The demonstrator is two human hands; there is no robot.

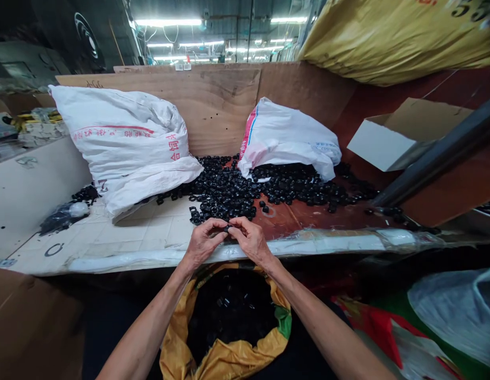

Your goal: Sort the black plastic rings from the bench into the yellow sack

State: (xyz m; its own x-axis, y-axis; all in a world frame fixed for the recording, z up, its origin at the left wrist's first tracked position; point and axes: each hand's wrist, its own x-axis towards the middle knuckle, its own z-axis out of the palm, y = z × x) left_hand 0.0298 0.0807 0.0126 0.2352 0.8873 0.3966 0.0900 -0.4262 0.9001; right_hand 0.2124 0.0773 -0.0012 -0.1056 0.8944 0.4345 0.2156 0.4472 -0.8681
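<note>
My left hand (pixel 205 241) and my right hand (pixel 250 238) meet over the front edge of the workbench. Between their thumbs and fingertips they pinch a small black plastic part (pixel 228 229), mostly hidden by the fingers. Just behind my hands spreads a heap of loose black plastic parts (pixel 225 187), some ring-shaped. Directly below, a yellow woven sack (pixel 225 354) stands with its mouth rolled wide, and many black parts (pixel 233 311) lie inside it.
Two white woven sacks (pixel 130 137) (pixel 288 140) lie on the bench, black parts at their mouths. A wooden board (pixel 221 105) backs the bench. To the right are an open cardboard box (pixel 403 134) and a slanted dark bar (pixel 435 158). A yellow sack (pixel 399 42) hangs over the upper right.
</note>
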